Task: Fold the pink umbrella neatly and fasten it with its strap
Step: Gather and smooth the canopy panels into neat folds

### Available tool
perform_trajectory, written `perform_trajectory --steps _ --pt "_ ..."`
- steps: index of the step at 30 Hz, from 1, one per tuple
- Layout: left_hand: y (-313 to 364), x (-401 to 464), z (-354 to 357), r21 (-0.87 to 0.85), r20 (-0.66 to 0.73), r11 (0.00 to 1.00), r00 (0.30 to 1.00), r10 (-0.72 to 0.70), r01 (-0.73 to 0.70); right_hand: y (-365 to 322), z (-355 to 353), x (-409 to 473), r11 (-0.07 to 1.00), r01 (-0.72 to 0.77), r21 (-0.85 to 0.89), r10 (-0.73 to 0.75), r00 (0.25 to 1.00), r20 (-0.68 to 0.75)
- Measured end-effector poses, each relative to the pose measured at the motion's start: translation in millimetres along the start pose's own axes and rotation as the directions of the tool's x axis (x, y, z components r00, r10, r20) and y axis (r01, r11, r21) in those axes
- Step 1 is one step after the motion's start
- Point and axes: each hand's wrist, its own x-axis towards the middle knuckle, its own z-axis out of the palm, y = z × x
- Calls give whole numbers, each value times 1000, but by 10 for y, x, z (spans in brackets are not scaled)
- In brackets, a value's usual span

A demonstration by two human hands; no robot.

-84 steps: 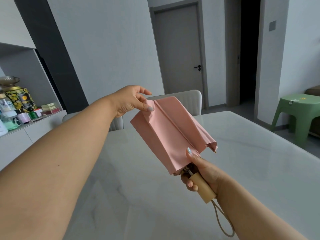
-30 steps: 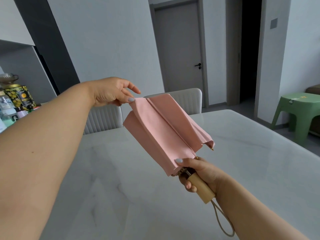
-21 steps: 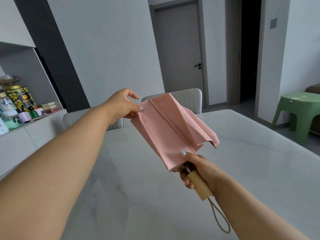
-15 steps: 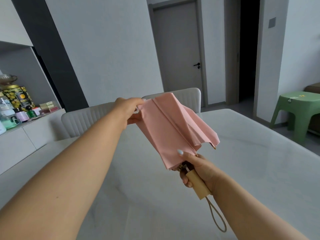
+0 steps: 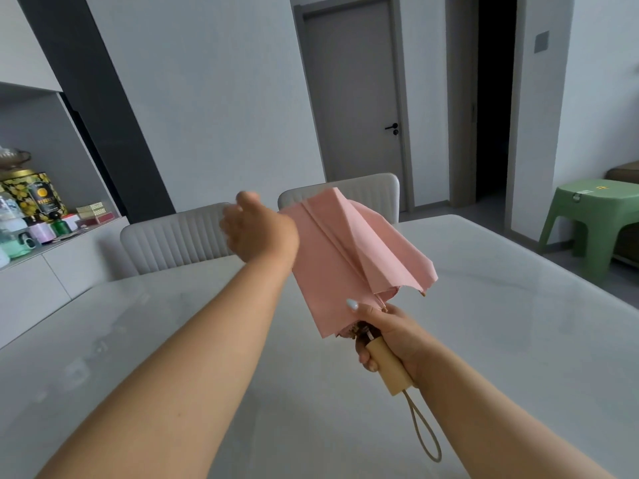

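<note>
Umbrella (image 5: pixel 349 257): held up over the table (image 5: pixel 518 340), canopy pointing away, handle (image 5: pixel 392 369) nearest the person.
Right hand (image 5: pixel 390 331): round the handle, below the canopy.
Left hand (image 5: pixel 257 231): just left of the canopy's far end.
Loop cord (image 5: pixel 427 435): hangs below the handle.
Chairs (image 5: pixel 176 238): behind the table.
Stool (image 5: pixel 594 216): far right.
Shelf items (image 5: pixel 33 209): far left.

I see the pink umbrella (image 5: pixel 349 257) collapsed but loose, canopy unevenly pleated, tilted up-left, wooden handle (image 5: pixel 390 368) lowest, cord loop (image 5: pixel 427 433) dangling.
</note>
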Motion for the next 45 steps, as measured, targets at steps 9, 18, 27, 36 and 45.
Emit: perform_trajectory --steps 9,18,27,36,45 --pt "-103 -334 499 -166 430 983 891 142 -76 -64 11 -31 996 14 87 -12 1000 -22" --pt "-151 -455 386 -563 781 493 622 54 663 -208 27 -129 975 -82 205 46 983 177" --pt "-180 -462 379 -603 763 451 641 84 658 -150 73 -66 931 -171 321 103 971 217" --pt "-294 -456 393 -634 757 458 621 203 623 -174 11 -101 976 1 216 -30 991 128" --pt "-234 -117 218 -491 587 780 809 -32 387 -81 -63 -8 995 84 45 -83 996 -35"
